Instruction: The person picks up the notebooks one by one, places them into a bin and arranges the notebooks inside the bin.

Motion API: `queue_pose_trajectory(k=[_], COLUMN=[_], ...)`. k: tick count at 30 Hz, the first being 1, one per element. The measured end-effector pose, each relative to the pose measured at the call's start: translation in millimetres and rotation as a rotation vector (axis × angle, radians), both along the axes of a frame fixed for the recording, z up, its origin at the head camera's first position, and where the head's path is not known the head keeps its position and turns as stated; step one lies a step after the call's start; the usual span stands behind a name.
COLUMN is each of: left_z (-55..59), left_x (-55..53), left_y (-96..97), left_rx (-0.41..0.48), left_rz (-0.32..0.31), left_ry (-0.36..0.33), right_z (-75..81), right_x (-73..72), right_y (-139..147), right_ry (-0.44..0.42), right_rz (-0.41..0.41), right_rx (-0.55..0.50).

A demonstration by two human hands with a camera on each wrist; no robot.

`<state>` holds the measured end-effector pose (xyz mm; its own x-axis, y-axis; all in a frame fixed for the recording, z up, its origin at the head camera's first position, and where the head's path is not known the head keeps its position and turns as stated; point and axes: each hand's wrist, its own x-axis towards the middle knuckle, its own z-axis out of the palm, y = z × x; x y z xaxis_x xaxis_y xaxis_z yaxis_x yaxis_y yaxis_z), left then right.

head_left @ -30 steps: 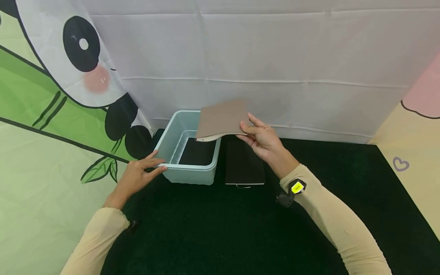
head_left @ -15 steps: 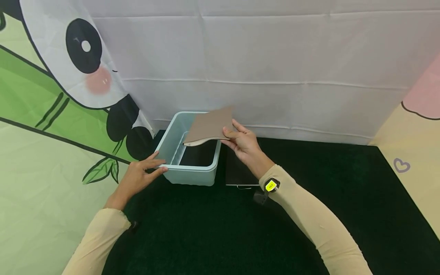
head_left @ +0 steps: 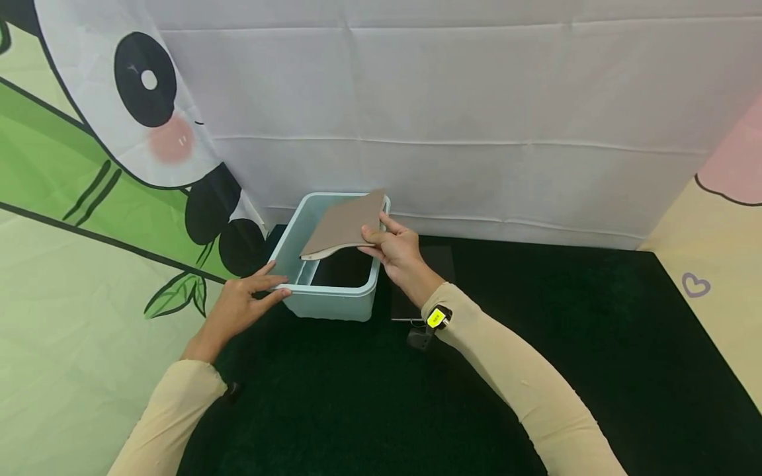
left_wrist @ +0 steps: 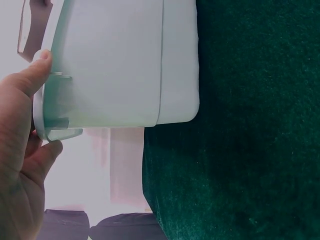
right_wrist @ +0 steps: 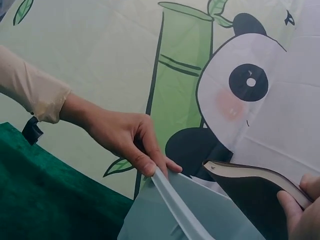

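A light blue plastic bin (head_left: 327, 305) stands on the dark green cloth. At its near left corner my left hand (head_left: 238, 305) pinches the rim; in the left wrist view the thumb (left_wrist: 44, 62) and fingers lie on either side of it. My right hand (head_left: 401, 254) holds a notebook with a plain brown cover (head_left: 342, 228) by its right edge. This notebook hangs tilted over the bin's opening, its pages bowed along the near edge. Inside, a flat black rectangle (head_left: 342, 272) lies on the bin's floor, partly hidden under the brown notebook.
A black notebook (head_left: 442, 259) lies on the green cloth (head_left: 536, 317) just right of the bin, partly covered by my right hand and sleeve. A white fabric backdrop (head_left: 452, 99) rises behind the bin, and a printed panda panel (head_left: 89, 231) stands at the left.
My right hand has carried the brown notebook left and down, from the bin's right side to over its opening. The left hand stays on the rim.
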<state>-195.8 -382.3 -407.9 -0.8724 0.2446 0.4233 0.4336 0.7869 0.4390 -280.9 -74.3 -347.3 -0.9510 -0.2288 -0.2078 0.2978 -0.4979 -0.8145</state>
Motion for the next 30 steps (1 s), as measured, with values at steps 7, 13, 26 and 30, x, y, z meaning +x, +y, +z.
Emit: queue_pose_trajectory(k=[7, 13, 26, 30], left_z=[0.9, 0.1, -2.7, -2.8], left_x=[-0.8, -1.8, -2.8, -2.9], left_y=[0.3, 0.2, 1.5, 2.3], left_rx=[0.000, 0.001, -0.005, -0.004], left_rz=[-0.007, -0.008, 0.000, 0.001], left_ry=[0.006, -0.001, -0.009, -0.008], right_z=[-4.7, -9.7, -11.4, -9.2], right_x=[-0.2, -1.7, -5.2, -4.1], right_y=[-11, -14, -20, -21], right_ry=[-0.033, -0.047, -0.068, -0.071], right_rz=[-0.002, 0.010, 0.029, 0.046], right_rx=[0.010, 0.041, 0.076, 0.088])
